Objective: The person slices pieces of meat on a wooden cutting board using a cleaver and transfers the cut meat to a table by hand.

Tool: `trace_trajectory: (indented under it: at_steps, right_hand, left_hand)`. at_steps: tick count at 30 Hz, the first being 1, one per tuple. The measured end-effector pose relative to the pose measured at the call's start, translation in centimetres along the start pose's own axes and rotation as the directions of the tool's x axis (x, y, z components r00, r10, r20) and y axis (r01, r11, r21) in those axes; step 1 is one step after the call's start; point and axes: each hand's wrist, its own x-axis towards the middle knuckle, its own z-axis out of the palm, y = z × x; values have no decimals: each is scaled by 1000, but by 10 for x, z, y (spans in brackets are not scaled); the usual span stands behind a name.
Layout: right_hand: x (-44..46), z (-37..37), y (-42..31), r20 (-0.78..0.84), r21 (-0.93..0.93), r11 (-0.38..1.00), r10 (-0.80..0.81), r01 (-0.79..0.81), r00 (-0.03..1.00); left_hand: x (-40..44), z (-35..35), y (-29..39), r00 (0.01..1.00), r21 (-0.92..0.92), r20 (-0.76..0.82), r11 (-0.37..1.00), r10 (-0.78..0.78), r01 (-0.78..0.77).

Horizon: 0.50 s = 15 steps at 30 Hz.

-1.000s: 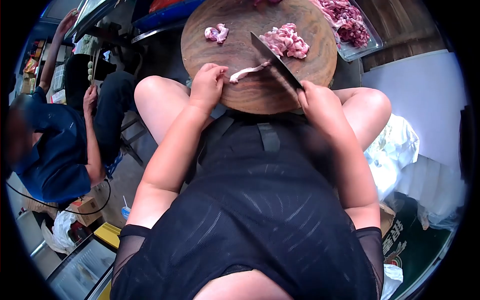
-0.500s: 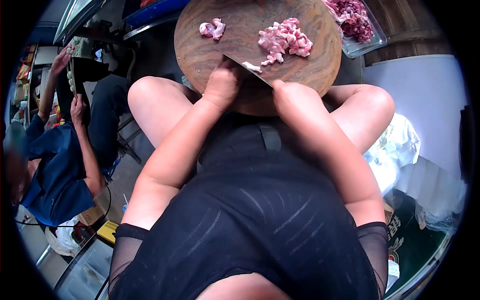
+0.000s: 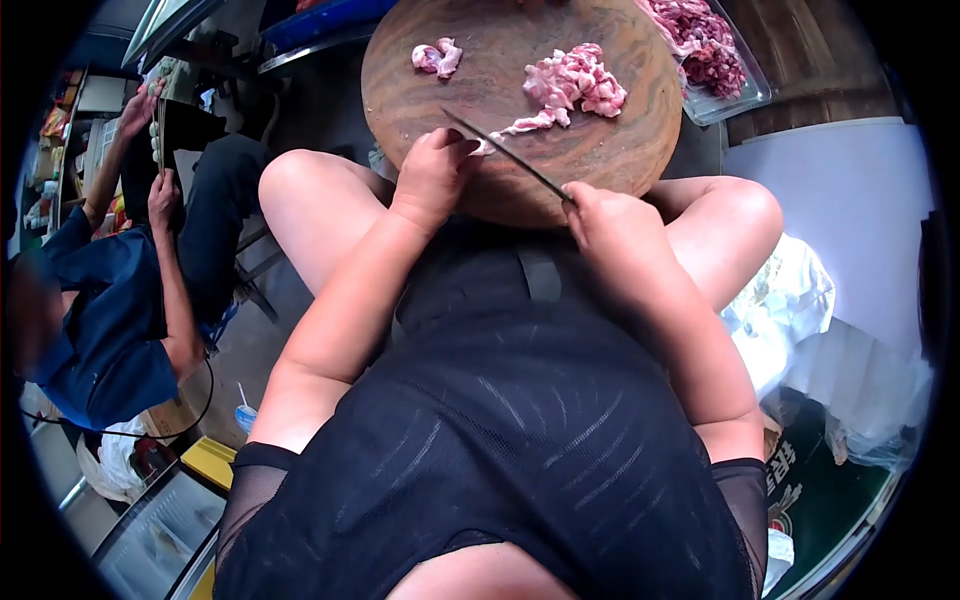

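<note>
My right hand is wrapped round the handle of a knife, whose blade slants up and left over the round wooden chopping board. At the board's near left edge, my left hand is closed, fingertips pinching the end of a pale strip of meat. That strip runs right, passing by the blade, towards a heap of cut pink meat. A smaller piece of meat lies apart at the board's far left.
A clear plastic tray of dark red meat stands beyond the board's right side. To the left, another person holds a skewer with round pieces on it. A blue crate is at the far edge.
My hands have moved slightly apart; the blade has tilted, showing as a thin line. The pale strip now stretches between the left fingertips and the heap. The view has shifted slightly.
</note>
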Motion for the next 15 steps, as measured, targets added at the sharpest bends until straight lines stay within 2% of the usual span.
trace_trajectory:
  at_steps: [2, 6, 8, 9, 11, 15]
  right_hand:
    - [-4, 7, -1, 45, -65, 998, -5, 7, 999]
    - [1, 3, -9, 97, -41, 998, -34, 38, 995]
    - [9, 4, -9, 156, -30, 996, -74, 80, 985]
    - [16, 7, -12, 155, -27, 997, -73, 78, 985]
    - [36, 16, -21, 157, -14, 1000, 3, -1, 988]
    - [71, 19, -28, 181, 19, 999, -35, 32, 983]
  left_hand:
    - [-1, 12, -9, 996, 94, -33, 993, 78, -75]
    - [1, 17, -12, 998, 67, -18, 996, 55, -54]
    - [9, 7, 7, 998, -182, -60, 983, -17, 5]
    - [8, 9, 3, 998, -180, -57, 984, -15, 5]
    - [2, 16, -9, 997, 87, -58, 995, 56, -51]
    - [2, 15, -9, 990, 93, -45, 988, 130, -126]
